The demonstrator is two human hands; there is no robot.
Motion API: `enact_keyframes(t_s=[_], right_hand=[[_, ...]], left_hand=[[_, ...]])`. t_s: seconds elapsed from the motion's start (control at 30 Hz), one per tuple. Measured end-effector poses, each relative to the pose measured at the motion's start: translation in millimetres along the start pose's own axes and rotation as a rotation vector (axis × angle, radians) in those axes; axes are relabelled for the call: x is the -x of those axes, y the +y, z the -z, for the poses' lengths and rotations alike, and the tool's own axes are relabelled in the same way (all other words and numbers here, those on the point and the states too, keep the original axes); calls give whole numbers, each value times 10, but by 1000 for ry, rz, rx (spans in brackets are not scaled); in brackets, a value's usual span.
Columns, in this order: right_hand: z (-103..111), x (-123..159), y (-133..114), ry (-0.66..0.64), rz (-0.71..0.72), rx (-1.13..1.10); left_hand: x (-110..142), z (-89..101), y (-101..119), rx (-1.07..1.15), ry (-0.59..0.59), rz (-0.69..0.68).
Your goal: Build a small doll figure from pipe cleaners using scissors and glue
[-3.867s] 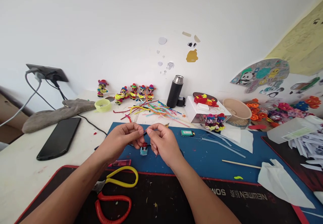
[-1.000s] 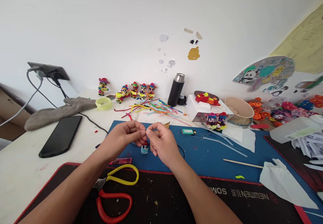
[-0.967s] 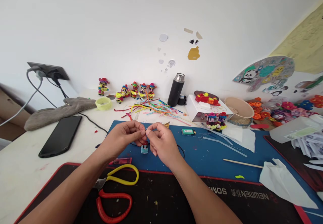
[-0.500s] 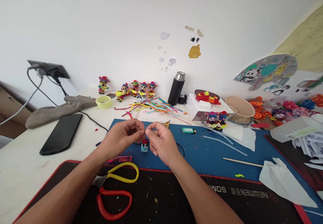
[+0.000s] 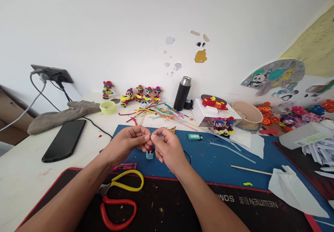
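Observation:
My left hand (image 5: 133,140) and my right hand (image 5: 167,146) meet over the blue mat (image 5: 167,167), each in a pinch with thumb against forefinger. What sits between the fingertips is too small to make out. Just below them is a small light-blue figure (image 5: 149,154) with a red top and dark marks, partly covered by the fingers. Nearer to me, scissors (image 5: 127,180) with one yellow and one red handle lie on the black mat, their blades hidden by my left forearm. A pink packet (image 5: 124,167) lies beside my left wrist.
Colourful pipe cleaners (image 5: 167,111) are heaped behind the mat, near several small figures (image 5: 139,93). A black thermos (image 5: 182,94) and a white box (image 5: 215,111) stand at the back. A phone (image 5: 64,140) lies left; a wooden stick (image 5: 250,170) and tissue (image 5: 292,188) lie right.
The fingertips of both hands have shifted slightly and now press closer together, covering more of the small figure's red top. The view has tipped up a little.

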State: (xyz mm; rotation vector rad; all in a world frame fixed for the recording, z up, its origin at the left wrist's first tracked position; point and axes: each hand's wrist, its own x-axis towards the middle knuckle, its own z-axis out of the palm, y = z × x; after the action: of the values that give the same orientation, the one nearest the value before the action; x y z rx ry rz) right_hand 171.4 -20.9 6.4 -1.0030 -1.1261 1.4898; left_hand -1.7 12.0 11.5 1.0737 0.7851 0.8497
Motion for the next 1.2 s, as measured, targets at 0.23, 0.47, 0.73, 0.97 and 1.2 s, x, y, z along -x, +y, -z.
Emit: enact_keyframes(t_s=[0.23, 0.47, 0.73, 0.97, 1.2], right_hand=[[4, -13, 10, -7, 8, -9], [12, -14, 7, 7, 11, 22], [1, -3, 3, -1, 39, 41], [21, -34, 82, 5, 21, 65], [30, -29, 84, -5, 10, 85]], left_hand=[[3, -5, 2, 19, -10, 9], [3, 11, -6, -29, -6, -8], [29, 45, 2, -95, -16, -45], [12, 17, 41, -226, 25, -63], [22, 28, 71, -286, 28, -66]])
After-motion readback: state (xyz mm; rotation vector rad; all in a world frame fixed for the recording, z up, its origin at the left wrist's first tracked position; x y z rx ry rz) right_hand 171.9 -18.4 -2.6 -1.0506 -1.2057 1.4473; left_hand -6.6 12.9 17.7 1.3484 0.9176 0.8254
